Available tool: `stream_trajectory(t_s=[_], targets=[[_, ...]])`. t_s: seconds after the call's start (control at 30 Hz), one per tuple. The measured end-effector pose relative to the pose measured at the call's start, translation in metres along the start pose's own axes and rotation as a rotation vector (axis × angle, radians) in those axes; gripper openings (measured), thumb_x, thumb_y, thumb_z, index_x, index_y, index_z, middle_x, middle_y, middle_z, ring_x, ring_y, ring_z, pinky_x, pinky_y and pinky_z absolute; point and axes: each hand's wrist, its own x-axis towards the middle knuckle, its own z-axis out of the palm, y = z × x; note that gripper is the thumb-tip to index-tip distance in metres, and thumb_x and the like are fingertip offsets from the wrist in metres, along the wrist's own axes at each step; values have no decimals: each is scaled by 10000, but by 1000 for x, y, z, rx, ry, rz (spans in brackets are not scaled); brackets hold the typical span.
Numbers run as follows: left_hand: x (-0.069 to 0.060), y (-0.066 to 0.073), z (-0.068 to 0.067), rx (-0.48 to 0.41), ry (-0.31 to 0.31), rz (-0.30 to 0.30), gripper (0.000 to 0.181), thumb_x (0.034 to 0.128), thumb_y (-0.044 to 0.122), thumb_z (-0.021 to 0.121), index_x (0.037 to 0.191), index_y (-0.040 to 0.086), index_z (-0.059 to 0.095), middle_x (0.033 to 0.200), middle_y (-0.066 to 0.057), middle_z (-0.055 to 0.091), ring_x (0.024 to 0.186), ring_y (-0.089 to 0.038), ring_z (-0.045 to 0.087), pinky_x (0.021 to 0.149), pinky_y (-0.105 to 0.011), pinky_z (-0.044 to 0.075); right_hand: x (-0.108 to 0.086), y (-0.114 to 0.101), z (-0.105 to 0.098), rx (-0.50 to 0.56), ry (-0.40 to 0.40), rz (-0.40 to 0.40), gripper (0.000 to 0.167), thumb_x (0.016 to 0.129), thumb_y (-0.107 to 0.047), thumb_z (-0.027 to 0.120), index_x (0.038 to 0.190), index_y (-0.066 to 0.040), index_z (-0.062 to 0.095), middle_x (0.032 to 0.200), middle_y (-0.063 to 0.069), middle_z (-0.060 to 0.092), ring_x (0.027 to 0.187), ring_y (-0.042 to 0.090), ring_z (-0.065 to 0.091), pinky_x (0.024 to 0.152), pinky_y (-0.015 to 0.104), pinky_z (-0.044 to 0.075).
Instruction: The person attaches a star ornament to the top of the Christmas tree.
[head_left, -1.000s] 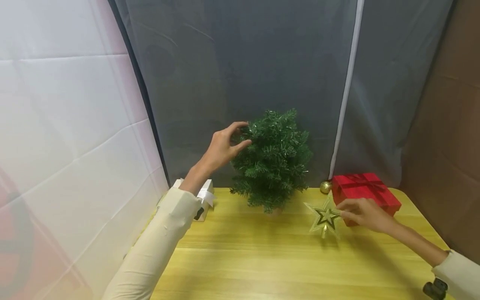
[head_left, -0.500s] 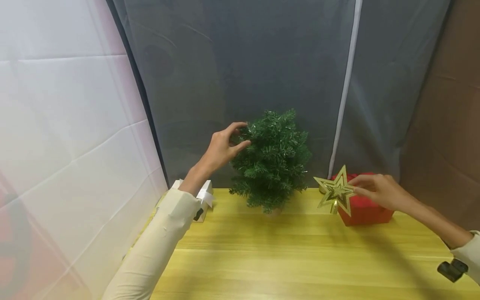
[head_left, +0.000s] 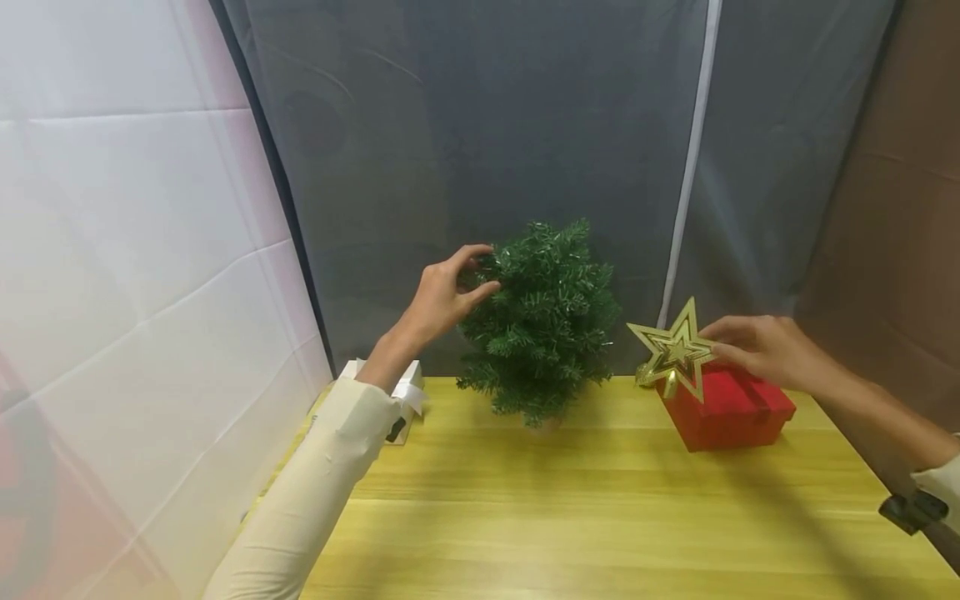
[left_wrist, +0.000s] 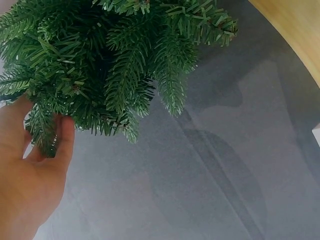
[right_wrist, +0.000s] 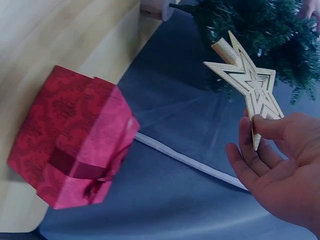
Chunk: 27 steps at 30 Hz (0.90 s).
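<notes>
A small green tree (head_left: 547,325) stands upright near the back of the table. The left hand (head_left: 442,296) is at its upper left side; in the left wrist view this hand (left_wrist: 37,165) has thumb and fingers curled round a branch tip (left_wrist: 44,132). To the right of the tree, the right hand (head_left: 776,354) pinches one point of a gold star (head_left: 677,350), held above the table with its socket downward. In the right wrist view, the right hand (right_wrist: 285,165) grips the star (right_wrist: 252,85) between thumb and fingers, apart from the tree (right_wrist: 260,35).
Below and behind the star, a red gift box (head_left: 727,417) sits on the yellow wooden table (head_left: 525,533). A gold ball (head_left: 643,373) is beside the box, partly hidden by the star. The white box (head_left: 408,392) with a ribbon lies behind the left forearm. Grey cloth (head_left: 555,108) hangs behind.
The right hand has lifted the star up off the level of the table and slightly right, turning its face more toward the head camera. The left hand stays at the tree.
</notes>
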Motion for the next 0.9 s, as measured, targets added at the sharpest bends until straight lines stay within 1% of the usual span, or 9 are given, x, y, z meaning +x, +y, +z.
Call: stream_trajectory(t_s=[0.13, 0.2, 0.23, 0.33, 0.47, 0.57, 0.67, 0.8, 0.9], targets=[[0, -1, 0, -1, 2, 0, 560, 966, 231, 775, 1467, 104, 559, 1162, -174, 690, 911, -277, 728, 820, -388, 618, 7, -7, -13, -3, -3, 37, 213, 920, -105, 801, 1131, -127, 787, 981, 42, 793, 830, 182, 714, 684, 327, 550], [0, 0, 0, -1, 2, -2, 562, 968, 231, 774, 1470, 105, 556, 1161, -173, 688, 908, -276, 727, 818, -386, 618, 11, -11, -20, -6, -11, 66, 220, 935, -123, 790, 1154, -140, 776, 987, 45, 794, 869, 235, 734, 707, 362, 557], [0, 0, 0, -2, 1, -4, 561, 969, 231, 772, 1471, 106, 555, 1164, -173, 687, 909, -277, 727, 819, -387, 618, 12, -13, -24, -9, -12, 68, 223, 940, -129, 785, 1162, -139, 770, 990, 49, 793, 875, 250, 737, 708, 372, 557], [-1, 0, 0, -5, 1, -5, 558, 971, 225, 770, 1470, 104, 554, 1167, -180, 686, 908, -282, 730, 817, -389, 619, 18, -18, -34, -13, -7, 66, 242, 945, -133, 782, 1186, -135, 756, 984, 70, 792, 859, 263, 743, 667, 332, 554], [-2, 0, 0, -9, 2, -3, 557, 969, 219, 773, 1467, 98, 556, 1167, -186, 687, 896, -283, 733, 809, -393, 621, 26, -23, -46, 5, 7, 59, 283, 931, -91, 793, 1208, -115, 743, 993, 120, 788, 865, 299, 753, 598, 261, 532], [-2, 0, 1, -10, 3, -6, 557, 967, 218, 776, 1466, 102, 558, 1165, -187, 690, 892, -289, 733, 810, -402, 620, 32, -27, -52, 18, 17, 70, 302, 926, -73, 794, 1220, -115, 739, 1005, 145, 785, 893, 333, 751, 588, 258, 511], [-2, -1, 2, 1, 8, -12, 555, 965, 229, 779, 1461, 108, 563, 1164, -186, 695, 894, -293, 732, 812, -415, 618, 36, -31, -59, 12, 28, 63, 319, 925, -68, 794, 1235, -119, 737, 1006, 155, 784, 900, 352, 749, 573, 263, 495], [-2, -1, 2, 11, 12, -20, 557, 962, 241, 783, 1459, 111, 567, 1174, -190, 700, 903, -295, 733, 812, -423, 618, 43, -36, -69, -8, 47, 51, 334, 936, -69, 783, 1259, -139, 734, 1011, 151, 786, 918, 366, 751, 583, 262, 469], [-1, 0, 1, 5, 11, -22, 562, 962, 242, 783, 1463, 111, 565, 1189, -199, 698, 913, -304, 733, 817, -433, 618, 50, -40, -79, -20, 67, 38, 333, 954, -74, 762, 1277, -150, 730, 1034, 153, 785, 933, 374, 752, 579, 267, 453]])
